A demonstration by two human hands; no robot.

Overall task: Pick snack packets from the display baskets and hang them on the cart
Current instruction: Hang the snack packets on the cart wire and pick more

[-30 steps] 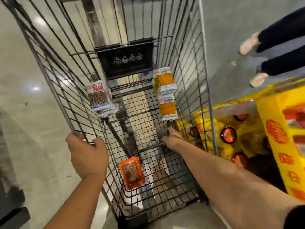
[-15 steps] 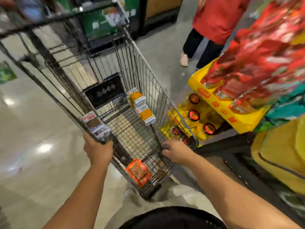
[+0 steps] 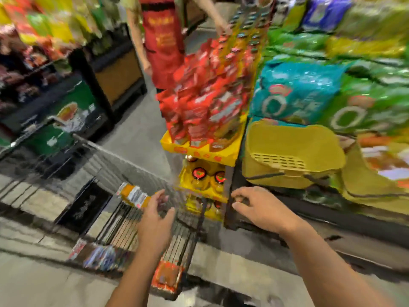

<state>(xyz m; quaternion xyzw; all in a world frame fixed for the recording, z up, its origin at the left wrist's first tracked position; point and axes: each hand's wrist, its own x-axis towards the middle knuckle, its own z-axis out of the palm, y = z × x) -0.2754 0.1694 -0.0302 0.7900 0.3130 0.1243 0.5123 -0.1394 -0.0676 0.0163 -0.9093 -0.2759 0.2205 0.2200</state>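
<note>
The frame is motion-blurred. The wire cart (image 3: 115, 160) lies at lower left, with yellow snack packets (image 3: 132, 197), a brown packet (image 3: 97, 257) and an orange packet (image 3: 167, 278) hanging on its wires. My left hand (image 3: 156, 220) hovers over the cart with loose fingers, holding nothing. My right hand (image 3: 260, 207) is raised to the right of the cart, fingers relaxed and empty, below the yellow display baskets (image 3: 290, 149). Red snack packets (image 3: 205, 94) fill a yellow display tray (image 3: 199, 151) just above.
A person in a red apron (image 3: 163, 41) stands behind the red packets. Teal bags (image 3: 294, 89) and green bags (image 3: 365, 103) stack on the right. Yellow bottles (image 3: 205, 176) sit under the tray. Dark shelving (image 3: 55, 103) with goods runs along the left.
Both hands have let go of the cart's rim and lifted. The view has swung up and right from the cart toward the display baskets.
</note>
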